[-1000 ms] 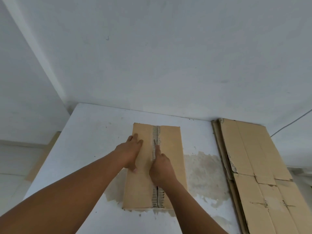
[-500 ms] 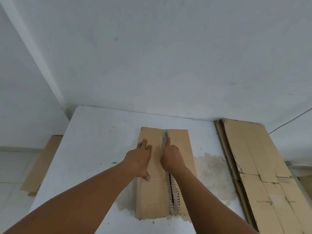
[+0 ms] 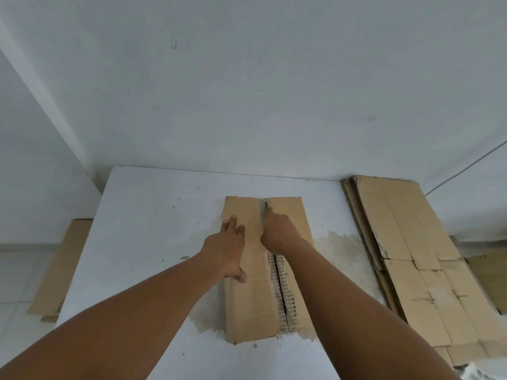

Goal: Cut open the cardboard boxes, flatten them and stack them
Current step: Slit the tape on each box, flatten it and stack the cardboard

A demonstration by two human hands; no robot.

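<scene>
- Head view: a cardboard box (image 3: 252, 311) lies flat near the middle of a white table (image 3: 137, 215), its long axis running away from the person.
- A seam (image 3: 280, 283) runs down the top of the box, right of centre. Its nearer part gapes as a dark slit between ragged, corrugated edges. The farther part is covered by the right hand.
- Left hand (image 3: 226, 250): laid palm-down on the left flap of the box, fingers straight and close together, pointing to the far end. The thumb (image 3: 241, 276) is spread toward the person. It presses on the flap and grasps nothing.
- Right hand (image 3: 279, 233): set on the seam just beside the left hand. The forefinger (image 3: 270, 215) is stretched along the seam, near the far edge of the box. The other fingers are curled under the palm, and whether they hold a blade cannot be told.
- Both forearms reach in from the bottom of the frame.
- A stack of flattened cardboard (image 3: 397, 256) lies along the right edge of the table, well apart from the box.
- A worn, brownish patch (image 3: 343, 250) marks the table between the box and the stack.
- A further sheet of cardboard (image 3: 60, 270) lies on the floor (image 3: 16, 270) to the left of the table.
- A white wall (image 3: 274, 91) stands behind the table, and a thin cable (image 3: 466, 171) crosses it at the right.
</scene>
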